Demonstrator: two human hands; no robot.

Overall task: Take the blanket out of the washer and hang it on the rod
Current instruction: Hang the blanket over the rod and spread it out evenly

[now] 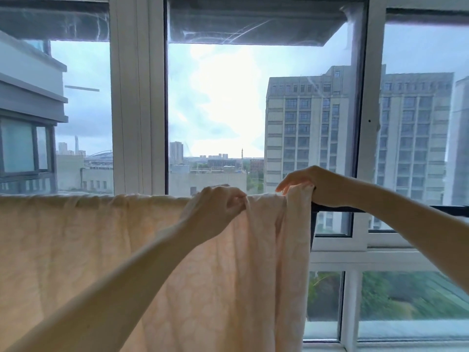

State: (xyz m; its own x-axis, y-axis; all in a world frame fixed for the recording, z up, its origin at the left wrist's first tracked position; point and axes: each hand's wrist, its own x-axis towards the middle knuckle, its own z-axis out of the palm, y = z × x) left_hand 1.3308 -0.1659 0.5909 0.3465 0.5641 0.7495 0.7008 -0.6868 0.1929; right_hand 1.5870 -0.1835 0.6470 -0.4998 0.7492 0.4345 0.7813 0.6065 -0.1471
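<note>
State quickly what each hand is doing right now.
Left hand: closed, pinching the blanket.
Right hand: fingers loosely curled on the blanket's edge at the rod.

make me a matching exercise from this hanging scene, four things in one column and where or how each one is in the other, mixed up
Things:
1. blanket
2. left hand
3. right hand
4. rod

States:
A. bare and dark on the right side
B. draped over the rod, pale peach
C. pinching a fold near the top edge
D. on the bunched right end of the blanket

Pairs: 1-B, 2-C, 3-D, 4-A
</note>
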